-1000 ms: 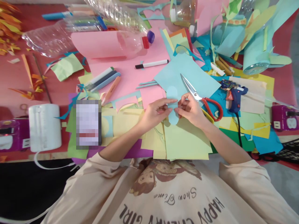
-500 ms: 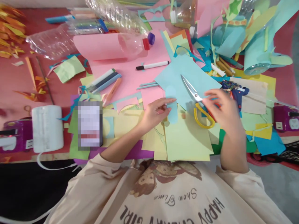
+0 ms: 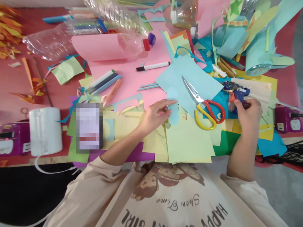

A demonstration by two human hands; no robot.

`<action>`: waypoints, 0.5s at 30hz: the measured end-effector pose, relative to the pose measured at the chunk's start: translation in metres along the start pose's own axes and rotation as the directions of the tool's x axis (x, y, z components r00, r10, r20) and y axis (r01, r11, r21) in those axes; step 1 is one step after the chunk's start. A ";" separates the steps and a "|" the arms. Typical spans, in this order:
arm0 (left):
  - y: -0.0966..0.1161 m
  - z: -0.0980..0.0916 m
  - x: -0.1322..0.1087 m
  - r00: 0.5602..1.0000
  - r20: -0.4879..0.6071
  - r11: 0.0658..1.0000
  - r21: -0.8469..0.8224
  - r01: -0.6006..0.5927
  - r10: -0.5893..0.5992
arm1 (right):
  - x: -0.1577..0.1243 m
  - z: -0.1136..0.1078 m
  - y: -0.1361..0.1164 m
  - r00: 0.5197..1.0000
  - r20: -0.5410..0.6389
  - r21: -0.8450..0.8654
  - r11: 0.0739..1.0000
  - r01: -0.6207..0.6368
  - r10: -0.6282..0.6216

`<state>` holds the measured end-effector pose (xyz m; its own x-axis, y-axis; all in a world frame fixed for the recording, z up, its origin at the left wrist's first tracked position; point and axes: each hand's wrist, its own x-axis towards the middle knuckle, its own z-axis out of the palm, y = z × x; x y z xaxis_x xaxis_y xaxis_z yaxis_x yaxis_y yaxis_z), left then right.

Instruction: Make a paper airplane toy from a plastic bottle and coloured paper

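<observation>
One pale-blue paper cutout [image 3: 174, 119], slim and round-ended, sits pinched between the thumb and forefinger of the left hand [image 3: 157, 114]. Between the hands lies one pair of scissors [image 3: 198, 98], its two handles red and yellow. The right hand [image 3: 251, 111] is at one dark-blue glue gun [image 3: 239, 93]; I cannot tell whether its bent fingers have closed. One black-capped marker [image 3: 153, 66] lies beyond the left hand.

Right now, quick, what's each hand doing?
Left hand: closed, holding the light blue paper cutout.
Right hand: on the glue gun; whether closed can't be told.
</observation>
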<state>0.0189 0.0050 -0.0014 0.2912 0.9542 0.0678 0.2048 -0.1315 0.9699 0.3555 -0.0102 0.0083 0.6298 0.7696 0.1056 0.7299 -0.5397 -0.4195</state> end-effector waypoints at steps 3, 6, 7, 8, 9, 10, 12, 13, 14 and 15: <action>0.000 0.000 0.000 1.000 -0.002 1.000 0.004 -0.009 0.009 | 0.001 0.001 -0.001 1.000 0.010 -0.033 0.999 0.012 -0.012; 0.001 0.000 0.000 1.000 -0.008 1.000 0.004 -0.020 0.020 | 0.002 -0.001 0.000 1.000 0.022 -0.057 0.998 0.016 -0.014; 0.002 0.000 0.000 1.000 -0.008 1.000 0.004 -0.023 0.023 | 0.001 -0.002 0.000 1.000 0.027 -0.065 0.998 0.017 -0.015; 0.002 0.000 0.000 1.000 -0.008 1.000 0.003 -0.026 0.026 | 0.001 -0.003 0.000 0.999 0.033 -0.073 0.997 0.018 -0.016; 0.003 0.000 0.000 1.000 -0.008 1.000 0.003 -0.028 0.028 | 0.001 -0.005 -0.001 0.999 0.042 -0.080 0.997 0.021 -0.018; 0.003 0.000 0.000 0.999 -0.009 1.000 0.004 -0.031 0.031 | 0.001 -0.006 -0.002 0.998 0.052 -0.087 0.996 0.024 -0.020; 0.004 0.000 0.000 0.999 -0.012 0.999 0.012 -0.036 0.036 | 0.001 -0.010 -0.003 0.997 0.071 -0.102 0.994 0.033 -0.026; 0.004 0.000 0.000 0.999 -0.012 0.999 0.017 -0.036 0.036 | 0.001 -0.012 -0.004 0.996 0.079 -0.111 0.993 0.037 -0.029; 0.004 0.000 0.000 0.999 -0.012 0.999 0.022 -0.034 0.034 | 0.001 -0.014 -0.004 0.996 0.086 -0.118 0.992 0.039 -0.029; 0.005 0.000 0.000 0.999 -0.011 0.999 0.026 -0.030 0.030 | 0.002 -0.016 -0.004 0.995 0.093 -0.130 0.991 0.039 -0.027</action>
<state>0.0195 0.0043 0.0032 0.2872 0.9527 0.0995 0.2199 -0.1667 0.9612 0.3578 -0.0115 0.0245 0.5820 0.8125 0.0326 0.7824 -0.5487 -0.2945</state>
